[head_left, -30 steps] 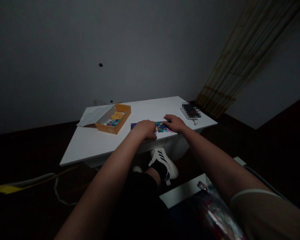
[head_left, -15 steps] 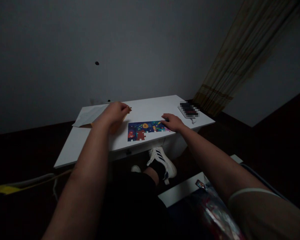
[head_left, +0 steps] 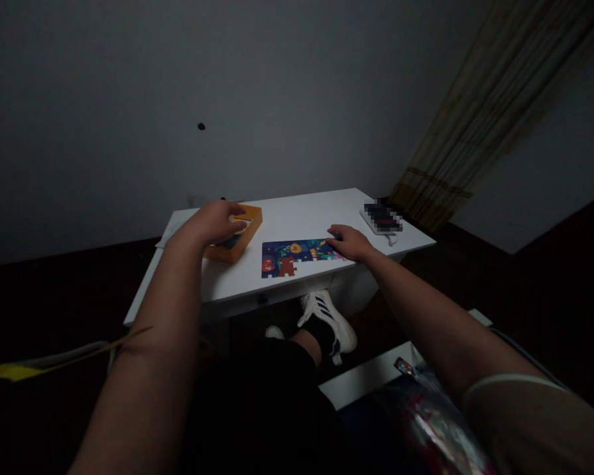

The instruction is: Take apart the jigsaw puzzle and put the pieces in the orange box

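A partly assembled jigsaw puzzle with a dark blue, colourful picture lies near the table's front edge. Reddish-brown pieces form part of its lower left, and its lower edge is stepped. My right hand rests on the puzzle's right end, fingers stretched and slightly apart, covering that corner. To the left stands an open orange box with something dark and pale inside. My left hand hovers over this box with thumb and fingers apart, and nothing shows between them. It hides part of the contents.
The white table stands against a grey wall. At its back right lies a flat device, blurred out, with a white cord. Paper lies at the left edge. Beside my lap is a white container with a shiny plastic package.
My left hand has opened and lowered over the orange box; the small brown piece at its fingertips no longer shows. The view has shifted slightly. My right hand stays on the puzzle.
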`<state>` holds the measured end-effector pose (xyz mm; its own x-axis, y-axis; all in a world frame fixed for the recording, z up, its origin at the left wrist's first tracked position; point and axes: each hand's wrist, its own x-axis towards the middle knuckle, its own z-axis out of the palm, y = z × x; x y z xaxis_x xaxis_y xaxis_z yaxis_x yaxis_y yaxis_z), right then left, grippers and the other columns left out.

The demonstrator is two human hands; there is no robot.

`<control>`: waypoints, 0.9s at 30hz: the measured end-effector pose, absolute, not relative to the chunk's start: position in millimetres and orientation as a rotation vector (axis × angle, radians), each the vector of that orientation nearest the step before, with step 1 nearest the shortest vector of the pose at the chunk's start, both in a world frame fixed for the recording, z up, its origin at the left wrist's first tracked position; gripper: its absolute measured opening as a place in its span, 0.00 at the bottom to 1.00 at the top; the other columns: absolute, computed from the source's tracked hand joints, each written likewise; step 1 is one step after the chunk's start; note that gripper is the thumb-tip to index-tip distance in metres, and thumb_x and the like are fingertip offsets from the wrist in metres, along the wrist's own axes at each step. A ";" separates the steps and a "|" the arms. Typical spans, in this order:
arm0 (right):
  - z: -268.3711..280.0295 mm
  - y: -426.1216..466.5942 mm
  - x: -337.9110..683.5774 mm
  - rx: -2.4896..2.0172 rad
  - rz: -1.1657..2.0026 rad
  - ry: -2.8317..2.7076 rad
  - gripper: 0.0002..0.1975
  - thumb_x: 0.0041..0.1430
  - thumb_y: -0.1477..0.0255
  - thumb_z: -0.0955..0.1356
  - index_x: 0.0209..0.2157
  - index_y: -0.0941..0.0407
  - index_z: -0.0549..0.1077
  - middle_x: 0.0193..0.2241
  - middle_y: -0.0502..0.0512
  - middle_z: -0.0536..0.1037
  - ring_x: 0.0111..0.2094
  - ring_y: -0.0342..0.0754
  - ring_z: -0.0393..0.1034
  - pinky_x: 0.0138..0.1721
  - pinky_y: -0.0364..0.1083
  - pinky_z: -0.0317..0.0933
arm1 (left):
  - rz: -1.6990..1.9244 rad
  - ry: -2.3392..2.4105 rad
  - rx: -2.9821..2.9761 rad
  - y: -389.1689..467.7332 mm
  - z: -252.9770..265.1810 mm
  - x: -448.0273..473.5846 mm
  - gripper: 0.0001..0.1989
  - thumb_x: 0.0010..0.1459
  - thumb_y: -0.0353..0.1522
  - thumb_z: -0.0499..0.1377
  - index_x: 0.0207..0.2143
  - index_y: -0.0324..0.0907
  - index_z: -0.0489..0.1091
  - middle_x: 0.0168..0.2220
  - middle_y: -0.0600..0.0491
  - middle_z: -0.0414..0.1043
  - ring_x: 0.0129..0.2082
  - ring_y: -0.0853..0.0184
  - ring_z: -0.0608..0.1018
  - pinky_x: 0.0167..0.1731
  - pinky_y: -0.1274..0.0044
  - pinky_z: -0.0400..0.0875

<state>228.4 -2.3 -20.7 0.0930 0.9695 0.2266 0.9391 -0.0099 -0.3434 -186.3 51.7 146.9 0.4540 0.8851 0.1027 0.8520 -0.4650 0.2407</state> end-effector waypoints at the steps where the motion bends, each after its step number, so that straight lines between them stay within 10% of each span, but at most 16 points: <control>1: -20.6 -2.4 228.4 -1.975 0.104 -1.870 0.26 0.75 0.56 0.71 0.67 0.51 0.82 0.73 0.60 0.77 0.73 0.63 0.72 0.76 0.60 0.63 | 0.297 1.488 2.560 49.3 147.7 -181.2 0.20 0.72 0.35 0.65 0.63 0.44 0.82 0.60 0.45 0.86 0.54 0.54 0.84 0.59 0.65 0.75; 13: -22.0 -0.7 230.6 -1.985 0.123 -1.853 0.26 0.74 0.56 0.72 0.66 0.53 0.82 0.73 0.61 0.77 0.73 0.61 0.73 0.75 0.57 0.64 | -0.443 1.197 2.630 3.5 94.0 -74.0 0.36 0.51 0.45 0.82 0.62 0.47 0.83 0.59 0.41 0.86 0.54 0.49 0.88 0.52 0.67 0.81; 27: -21.5 -0.2 230.0 -1.986 0.140 -1.847 0.26 0.73 0.57 0.74 0.66 0.52 0.83 0.73 0.61 0.77 0.74 0.64 0.71 0.76 0.59 0.63 | -0.492 1.213 2.706 -12.0 98.7 -69.2 0.33 0.55 0.42 0.79 0.61 0.41 0.84 0.58 0.36 0.86 0.56 0.46 0.87 0.54 0.66 0.82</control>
